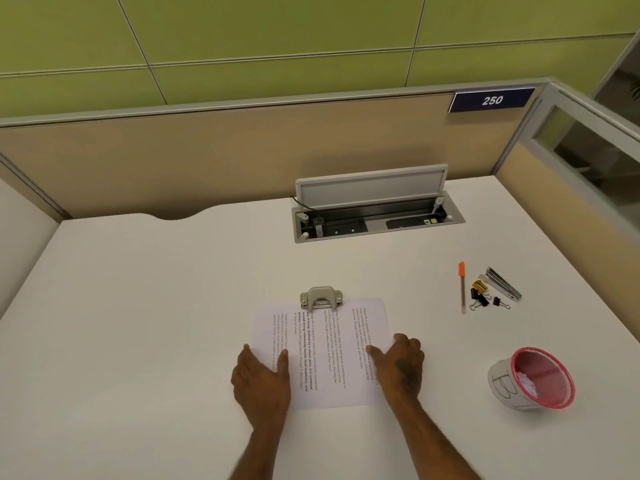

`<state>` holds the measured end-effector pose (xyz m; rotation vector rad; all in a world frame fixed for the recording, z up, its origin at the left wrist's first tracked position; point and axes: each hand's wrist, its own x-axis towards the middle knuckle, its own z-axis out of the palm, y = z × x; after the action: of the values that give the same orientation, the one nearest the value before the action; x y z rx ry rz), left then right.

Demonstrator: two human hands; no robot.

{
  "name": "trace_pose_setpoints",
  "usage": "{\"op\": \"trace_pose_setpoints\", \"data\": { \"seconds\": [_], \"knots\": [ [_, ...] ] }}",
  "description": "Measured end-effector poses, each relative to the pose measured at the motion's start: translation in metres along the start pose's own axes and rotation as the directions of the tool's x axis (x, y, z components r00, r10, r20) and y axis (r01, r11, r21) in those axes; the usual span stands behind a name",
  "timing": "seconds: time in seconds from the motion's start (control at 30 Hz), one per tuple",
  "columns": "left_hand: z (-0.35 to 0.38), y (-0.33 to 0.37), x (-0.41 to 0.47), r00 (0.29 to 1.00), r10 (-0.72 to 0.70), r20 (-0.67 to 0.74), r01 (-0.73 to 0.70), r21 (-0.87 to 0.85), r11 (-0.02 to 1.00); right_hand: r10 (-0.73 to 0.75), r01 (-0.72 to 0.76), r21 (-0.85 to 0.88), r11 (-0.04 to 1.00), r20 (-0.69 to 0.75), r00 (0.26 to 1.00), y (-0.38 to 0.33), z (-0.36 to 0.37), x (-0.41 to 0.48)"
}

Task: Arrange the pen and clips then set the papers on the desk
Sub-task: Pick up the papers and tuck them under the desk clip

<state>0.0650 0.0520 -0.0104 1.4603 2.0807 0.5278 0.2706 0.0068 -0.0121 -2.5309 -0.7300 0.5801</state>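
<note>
The left hand (261, 379) lies flat, fingers spread, on the left edge of the printed white papers (323, 351); the right hand (401, 363) presses flat on their right edge, gripping nothing. A grey metal hole punch (321, 298) touches the sheets at twelve o'clock. At two o'clock, well apart, lie the orange-capped pen (462, 287) and black and yellow binder clips (483, 296) on the white desk (138, 306).

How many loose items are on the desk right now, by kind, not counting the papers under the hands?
Pen: 1
Black binder clips: 3, as far as I can tell; two sit bunched together and one lies apart
Yellow binder clip: 1
Stapler: 1
Hole punch: 1
Pink mesh basket: 1
Total: 8
</note>
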Motion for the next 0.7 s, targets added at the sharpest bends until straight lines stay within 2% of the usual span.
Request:
{"op": "trace_pose_setpoints", "data": {
  "seconds": [0.43, 0.7],
  "knots": [
    [-0.010, 0.020, 0.031, 0.975, -0.193, 0.107, 0.205, -0.109, 0.973, 0.021, -0.024, 0.069, 0.997, 0.041, 0.999, -0.008, 0.001, 0.000],
    [-0.019, 0.023, 0.053, 0.953, -0.238, 0.189, 0.280, -0.241, 0.929, 0.027, -0.030, 0.066, 0.997, 0.036, 0.999, -0.008, 0.000, -0.001]
  ]
}}
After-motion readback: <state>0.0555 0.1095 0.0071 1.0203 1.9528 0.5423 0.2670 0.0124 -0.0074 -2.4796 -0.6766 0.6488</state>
